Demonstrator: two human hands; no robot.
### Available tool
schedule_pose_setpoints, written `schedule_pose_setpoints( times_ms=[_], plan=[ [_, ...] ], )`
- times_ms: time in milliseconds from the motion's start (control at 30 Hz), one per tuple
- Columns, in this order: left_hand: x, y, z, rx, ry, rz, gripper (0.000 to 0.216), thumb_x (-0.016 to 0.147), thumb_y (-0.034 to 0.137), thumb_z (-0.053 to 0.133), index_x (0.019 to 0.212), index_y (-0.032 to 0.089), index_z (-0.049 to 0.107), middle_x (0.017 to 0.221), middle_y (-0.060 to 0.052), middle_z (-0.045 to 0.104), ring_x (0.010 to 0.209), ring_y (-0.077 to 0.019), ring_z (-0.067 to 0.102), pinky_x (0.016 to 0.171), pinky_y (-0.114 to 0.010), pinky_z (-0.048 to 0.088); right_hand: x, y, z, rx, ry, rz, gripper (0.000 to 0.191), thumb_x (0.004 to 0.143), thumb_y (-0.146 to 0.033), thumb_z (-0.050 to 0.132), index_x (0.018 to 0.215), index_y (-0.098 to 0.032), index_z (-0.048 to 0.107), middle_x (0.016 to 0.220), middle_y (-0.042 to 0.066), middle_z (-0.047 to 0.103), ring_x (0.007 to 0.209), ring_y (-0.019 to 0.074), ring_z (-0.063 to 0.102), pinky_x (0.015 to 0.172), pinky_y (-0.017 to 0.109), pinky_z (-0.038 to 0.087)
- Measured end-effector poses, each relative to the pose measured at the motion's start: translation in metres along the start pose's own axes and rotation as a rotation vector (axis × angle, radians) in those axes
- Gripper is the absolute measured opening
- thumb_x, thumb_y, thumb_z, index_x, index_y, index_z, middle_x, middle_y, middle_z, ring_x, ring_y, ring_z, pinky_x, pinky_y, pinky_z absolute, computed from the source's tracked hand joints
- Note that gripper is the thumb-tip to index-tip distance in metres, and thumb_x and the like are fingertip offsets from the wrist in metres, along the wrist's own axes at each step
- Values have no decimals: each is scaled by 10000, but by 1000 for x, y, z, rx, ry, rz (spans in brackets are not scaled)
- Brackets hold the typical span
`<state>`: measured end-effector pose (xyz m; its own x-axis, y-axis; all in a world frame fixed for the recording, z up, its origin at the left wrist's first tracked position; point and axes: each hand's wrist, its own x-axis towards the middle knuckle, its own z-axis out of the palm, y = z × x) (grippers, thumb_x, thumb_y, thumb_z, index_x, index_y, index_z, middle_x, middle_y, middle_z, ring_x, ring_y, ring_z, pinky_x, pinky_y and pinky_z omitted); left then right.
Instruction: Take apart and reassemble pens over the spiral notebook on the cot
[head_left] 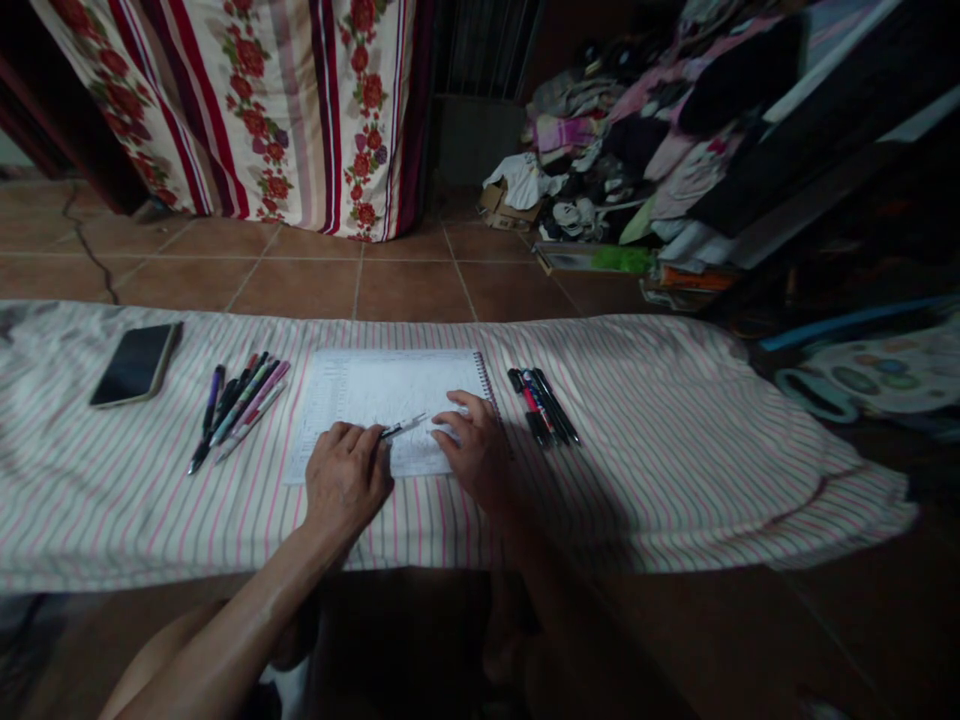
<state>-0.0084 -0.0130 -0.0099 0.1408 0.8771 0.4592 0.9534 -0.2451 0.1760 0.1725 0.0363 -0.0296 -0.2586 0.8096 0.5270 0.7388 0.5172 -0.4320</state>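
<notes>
A spiral notebook lies open on the striped cloth, its wire binding along the right side. My left hand rests on its lower left part, fingers closed around one end of a pen that points right across the page. Over the lower right of the page is my right hand, fingers spread and curved, just short of the pen's other end. Left of the notebook lies a bunch of several pens and markers. A second group of pens, black and red, lies to the right.
A striped cloth covers the long surface. At its left lies a smartphone. Beyond are a tiled floor, a floral curtain and, at the back right, heaped clothes with a cardboard box.
</notes>
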Motion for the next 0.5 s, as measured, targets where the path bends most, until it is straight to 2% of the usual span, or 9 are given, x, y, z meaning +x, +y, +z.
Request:
schedule_pose_setpoints(
  times_ms=[267,500],
  plan=[
    [0,0,0,-2,-10,9,247,873,261,436,973,137,624,764,-83,649,776,-256,521,711,-397,421,0,-2,2,-15,-33,-19,82,795,-182,579,765,-193,654,1153,107,528,1045,247,485,864,417,477],
    [-1,2,-1,-21,6,6,243,873,260,437,971,136,623,763,-85,647,779,-254,523,717,-395,426,5,5,5,-81,69,79,78,801,-198,579,773,-191,651,1184,119,509,1064,264,464,885,424,444]
  ],
)
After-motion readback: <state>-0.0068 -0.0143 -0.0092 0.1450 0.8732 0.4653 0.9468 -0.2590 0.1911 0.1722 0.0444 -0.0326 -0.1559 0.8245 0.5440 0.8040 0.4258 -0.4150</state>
